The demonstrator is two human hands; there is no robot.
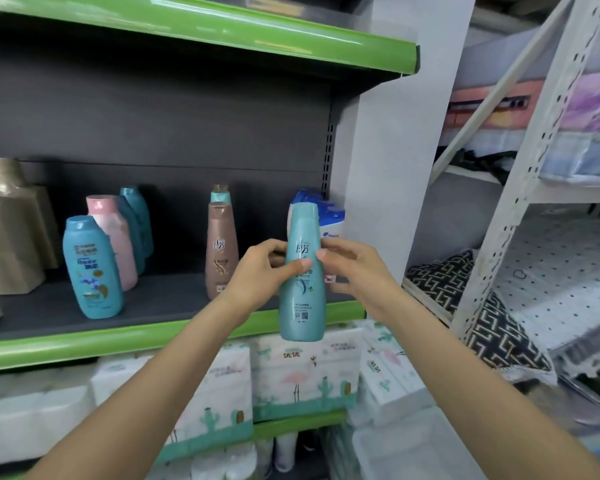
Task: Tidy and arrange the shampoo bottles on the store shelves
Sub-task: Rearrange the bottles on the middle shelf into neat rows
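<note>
Both hands are gripping the teal bottle (pixel 302 271) upright in front of the shelf (pixel 160 336) edge: left hand (pixel 260 271) and right hand (pixel 357 271) are pinching its waist, thumbs across the label (print too blurred to read). Behind it a white bottle (pixel 329 220) is standing; a brown bottle (pixel 221 251) is waiting just left.

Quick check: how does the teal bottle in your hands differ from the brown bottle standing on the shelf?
The teal bottle is blue-green; the brown bottle is bronze. The teal bottle is held off the shelf by the left hand and right hand; the brown bottle stands on the shelf, untouched. The teal bottle's base hangs in front of the shelf's green edge. Both are upright, share a tapered shape, and carry a similar logo.
</note>
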